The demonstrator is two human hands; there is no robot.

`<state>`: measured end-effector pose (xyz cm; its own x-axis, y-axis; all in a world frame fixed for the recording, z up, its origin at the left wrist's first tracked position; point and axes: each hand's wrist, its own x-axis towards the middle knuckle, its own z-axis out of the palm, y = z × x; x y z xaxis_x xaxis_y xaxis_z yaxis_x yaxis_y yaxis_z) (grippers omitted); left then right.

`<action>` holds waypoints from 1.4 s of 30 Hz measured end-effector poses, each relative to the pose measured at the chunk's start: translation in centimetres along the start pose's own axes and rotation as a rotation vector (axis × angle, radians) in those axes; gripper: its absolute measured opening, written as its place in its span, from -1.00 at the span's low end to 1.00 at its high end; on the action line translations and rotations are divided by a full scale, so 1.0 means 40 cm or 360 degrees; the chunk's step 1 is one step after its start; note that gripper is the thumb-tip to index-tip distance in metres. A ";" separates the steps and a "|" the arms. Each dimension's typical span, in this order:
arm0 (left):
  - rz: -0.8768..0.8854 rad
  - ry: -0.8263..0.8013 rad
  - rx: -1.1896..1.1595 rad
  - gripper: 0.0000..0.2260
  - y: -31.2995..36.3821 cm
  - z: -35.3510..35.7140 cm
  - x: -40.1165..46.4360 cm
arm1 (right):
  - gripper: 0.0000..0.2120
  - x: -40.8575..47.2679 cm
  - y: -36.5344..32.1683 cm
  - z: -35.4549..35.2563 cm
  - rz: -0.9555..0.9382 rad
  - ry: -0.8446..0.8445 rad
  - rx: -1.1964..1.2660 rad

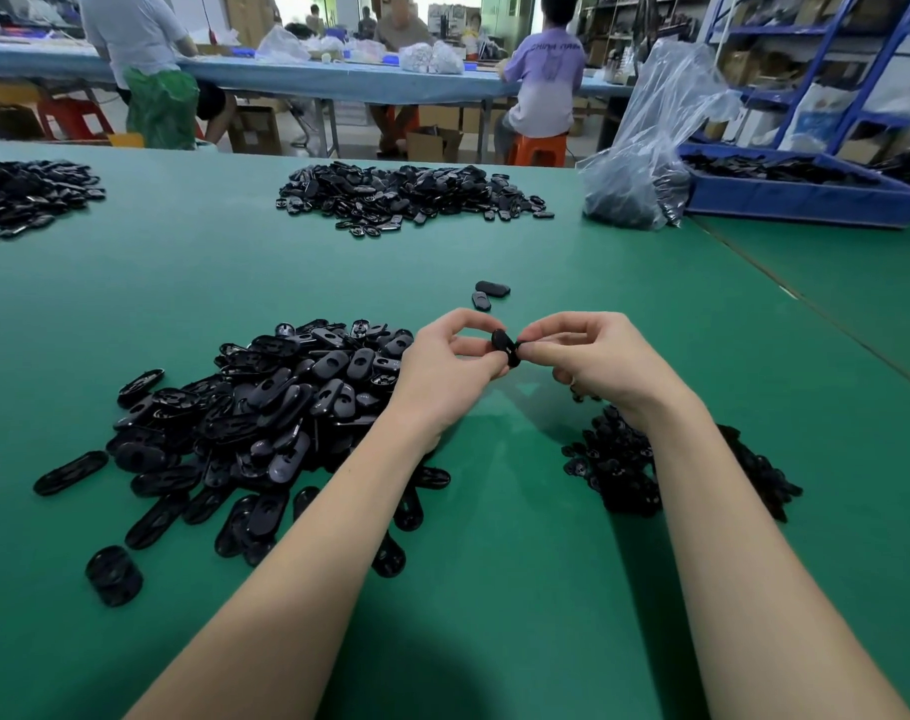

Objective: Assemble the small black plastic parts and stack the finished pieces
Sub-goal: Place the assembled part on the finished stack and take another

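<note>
Both hands, left point(445, 363) and right point(595, 356), pinch one black part point(505, 346); two finished pieces point(489, 294) lie beyond on the surface point(494, 563).

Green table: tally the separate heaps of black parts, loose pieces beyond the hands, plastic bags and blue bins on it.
Heaps of black parts: 4 (near left, near right, far middle, far left)
Loose pieces beyond the hands: 2
Clear plastic bags: 1
Blue bins: 1
Total: 8
</note>
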<state>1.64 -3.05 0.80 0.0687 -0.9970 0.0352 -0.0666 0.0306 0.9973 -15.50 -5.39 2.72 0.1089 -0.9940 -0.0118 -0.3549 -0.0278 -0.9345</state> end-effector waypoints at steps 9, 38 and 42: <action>0.0062 -0.0038 0.0064 -0.78 0.005 -0.006 0.000 | -0.92 0.007 0.005 0.007 0.0080 0.0085 -0.0039; -0.0061 -0.0061 0.0004 -0.89 0.012 -0.037 0.003 | -0.90 0.014 0.002 0.034 0.0047 0.0072 -0.0034; -0.0005 -0.0003 0.0060 -0.88 0.011 -0.029 0.005 | -0.88 0.009 -0.003 0.046 0.0002 0.0087 0.0028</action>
<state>2.79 -3.13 1.31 0.0669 -0.9973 0.0318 -0.1036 0.0248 0.9943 -13.72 -5.57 2.19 0.0572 -0.9983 0.0059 -0.3388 -0.0250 -0.9405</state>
